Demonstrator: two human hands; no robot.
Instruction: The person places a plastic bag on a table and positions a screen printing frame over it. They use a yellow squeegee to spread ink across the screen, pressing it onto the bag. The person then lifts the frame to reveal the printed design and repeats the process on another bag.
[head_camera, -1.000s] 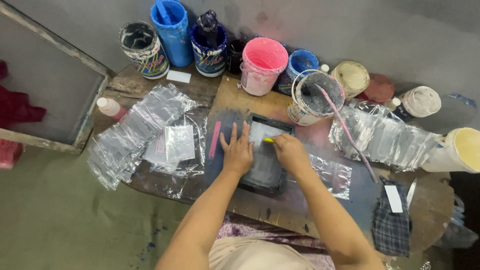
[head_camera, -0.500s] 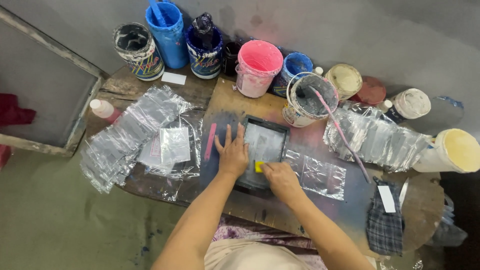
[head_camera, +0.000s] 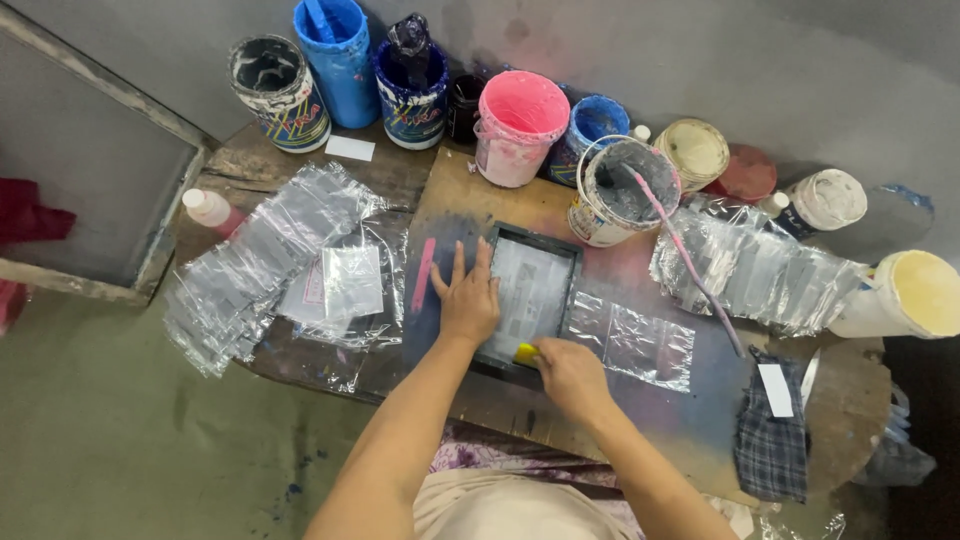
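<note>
A small black-framed printing screen lies on a stained wooden board. My left hand presses flat on the screen's left frame edge, fingers spread. My right hand is closed on a small yellow squeegee at the near end of the screen mesh. A clear plastic bag lies partly under the screen's right side.
Paint buckets line the back: black, blue, pink, grey with a pink stirring stick. Stacks of clear bags lie at left and right. A checked rag and a cream tub sit at right.
My right hand has dragged the yellow squeegee down the screen, from its far end toward me. My left hand has stayed pressed on the frame.
</note>
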